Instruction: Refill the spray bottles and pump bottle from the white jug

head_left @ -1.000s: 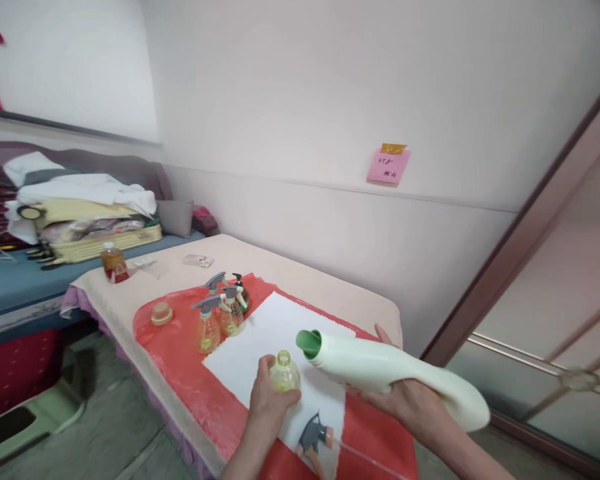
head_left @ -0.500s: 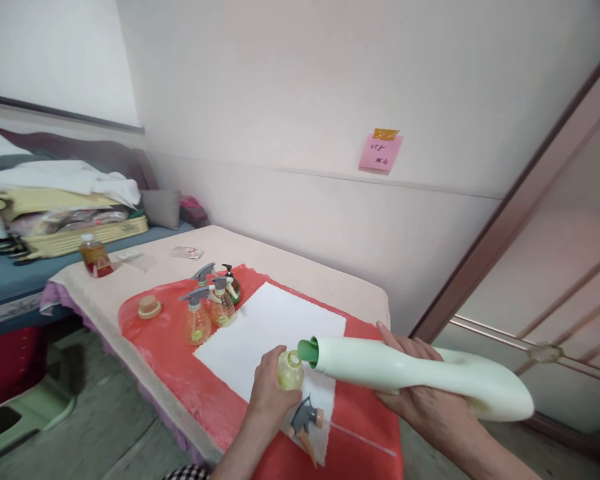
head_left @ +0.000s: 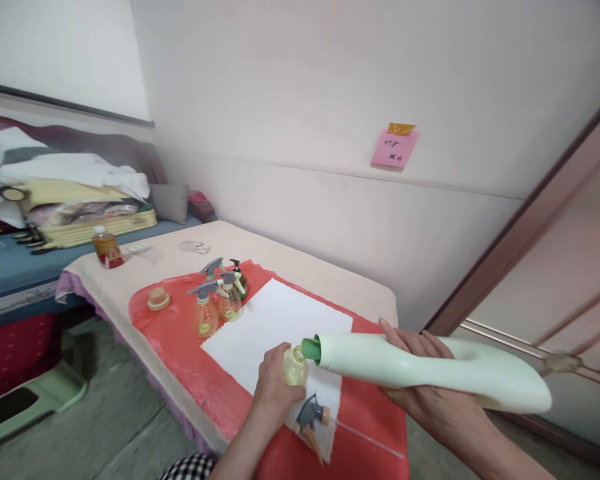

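My left hand (head_left: 274, 383) is closed around a small clear yellow spray bottle (head_left: 295, 369), its neck uncapped. Tipped onto its side, a long pale green jug (head_left: 395, 360) lies in the grip of my right hand (head_left: 425, 360). Its dark green spout (head_left: 310, 349) is right at the bottle's mouth; whether liquid flows I cannot tell. Below my left hand, a grey and tan trigger sprayer head (head_left: 312, 415) with a long thin tube rests across the white sheet (head_left: 280, 310) and the red cloth (head_left: 175, 347).
Several spray bottles (head_left: 206, 317) stand left on the red cloth, near a tan round cap (head_left: 159, 299). An amber liquid bottle (head_left: 108, 249) stands at the table's far left. A pink note (head_left: 395, 148) is taped to the wall. A green stool (head_left: 40, 393) is on the floor.
The whole view has shifted slightly, so things appear a little farther right. Both hands keep their holds, with the jug's spout still at the bottle's mouth.
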Tool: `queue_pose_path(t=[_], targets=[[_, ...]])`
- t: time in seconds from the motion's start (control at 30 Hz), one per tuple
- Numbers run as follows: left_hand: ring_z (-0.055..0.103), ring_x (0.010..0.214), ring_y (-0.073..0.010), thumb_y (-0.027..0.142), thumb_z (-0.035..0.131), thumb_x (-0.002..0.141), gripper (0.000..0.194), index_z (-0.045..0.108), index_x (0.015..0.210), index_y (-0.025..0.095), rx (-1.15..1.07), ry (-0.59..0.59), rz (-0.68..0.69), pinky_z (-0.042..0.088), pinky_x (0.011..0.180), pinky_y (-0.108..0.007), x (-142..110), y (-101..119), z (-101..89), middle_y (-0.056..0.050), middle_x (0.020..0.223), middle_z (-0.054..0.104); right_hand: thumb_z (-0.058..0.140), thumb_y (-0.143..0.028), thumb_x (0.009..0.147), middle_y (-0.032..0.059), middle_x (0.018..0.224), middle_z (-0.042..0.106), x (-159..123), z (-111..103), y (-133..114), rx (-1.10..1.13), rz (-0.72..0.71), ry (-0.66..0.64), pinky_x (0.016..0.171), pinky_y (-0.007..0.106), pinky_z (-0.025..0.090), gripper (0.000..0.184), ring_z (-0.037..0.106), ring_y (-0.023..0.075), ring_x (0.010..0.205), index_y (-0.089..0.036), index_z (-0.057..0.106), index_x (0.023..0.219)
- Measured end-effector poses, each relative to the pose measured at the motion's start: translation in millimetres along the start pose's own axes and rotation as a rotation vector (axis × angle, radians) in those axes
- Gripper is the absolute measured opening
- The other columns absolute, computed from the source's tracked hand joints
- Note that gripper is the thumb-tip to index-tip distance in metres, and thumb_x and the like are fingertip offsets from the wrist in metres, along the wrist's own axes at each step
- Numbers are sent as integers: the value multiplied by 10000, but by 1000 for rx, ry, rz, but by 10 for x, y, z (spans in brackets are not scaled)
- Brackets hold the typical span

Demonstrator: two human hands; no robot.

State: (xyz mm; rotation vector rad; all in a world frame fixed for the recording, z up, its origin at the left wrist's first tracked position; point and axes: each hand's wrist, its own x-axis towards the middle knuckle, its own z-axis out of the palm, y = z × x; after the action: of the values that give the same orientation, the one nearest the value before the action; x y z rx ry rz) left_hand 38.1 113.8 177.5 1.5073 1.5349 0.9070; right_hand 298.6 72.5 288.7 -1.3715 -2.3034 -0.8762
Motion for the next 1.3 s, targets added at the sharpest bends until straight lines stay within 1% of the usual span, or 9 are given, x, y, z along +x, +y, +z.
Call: queue_pose_path(t=[0.13, 0.37, 0.47, 0.67, 0.83, 1.0, 1.3], targets=[[492, 1113, -220, 113, 671, 501, 815, 482, 1283, 240, 18, -7, -11, 380, 911, -267, 8, -20, 14, -54, 1232, 518, 540, -369, 861, 139, 1240, 561, 24, -19, 14, -14, -24, -4, 1003, 522, 363, 716, 492, 286, 1132, -138, 247, 1472], [482, 1145, -229, 127, 672, 507, 820, 469, 1295, 226, 29, -29, -26, 368, 928, -268, 8, -1, 6, -60, 1266, 513, 549, -334, 851, 148, 1224, 557, 81, -38, 4, -36, -42, -2, 994, 524, 376, 729, 493, 287, 1120, -126, 234, 1474], [477, 1162, -230, 131, 668, 510, 817, 464, 1295, 234, 34, -36, -39, 365, 932, -266, 1, 16, -8, -52, 1277, 514, 541, -332, 856, 146, 1211, 559, 102, -30, -5, -29, -39, 2, 988, 523, 381, 715, 494, 283, 1110, -121, 242, 1471], [493, 1133, -233, 144, 671, 507, 809, 465, 1283, 239, 16, -43, -41, 378, 913, -279, 3, 29, -16, -54, 1249, 530, 542, -343, 855, 142, 1194, 562, 141, -25, -14, -38, -47, 5, 971, 515, 395, 721, 501, 280, 1081, -119, 242, 1471], [496, 1150, -230, 152, 682, 498, 861, 406, 1309, 237, 0, -29, -72, 381, 913, -273, 32, -15, 12, -58, 1275, 530, 540, -356, 857, 147, 1186, 561, 151, -23, -7, -46, -58, -3, 966, 512, 401, 717, 501, 279, 1075, -108, 254, 1466], [518, 1107, -241, 165, 687, 497, 780, 430, 1231, 227, 0, -31, -72, 396, 885, -290, 48, -35, 13, -57, 1198, 567, 552, -355, 856, 150, 1177, 560, 157, -50, -3, -86, -61, -3, 975, 528, 394, 700, 499, 287, 1081, -114, 283, 1456], [533, 1063, -221, 170, 684, 501, 753, 447, 1212, 244, 38, -36, -71, 399, 832, -268, 43, -16, 2, -39, 1164, 573, 550, -356, 855, 150, 1177, 562, 166, -56, 9, -87, -71, -12, 988, 526, 387, 692, 504, 289, 1096, -126, 288, 1452]])
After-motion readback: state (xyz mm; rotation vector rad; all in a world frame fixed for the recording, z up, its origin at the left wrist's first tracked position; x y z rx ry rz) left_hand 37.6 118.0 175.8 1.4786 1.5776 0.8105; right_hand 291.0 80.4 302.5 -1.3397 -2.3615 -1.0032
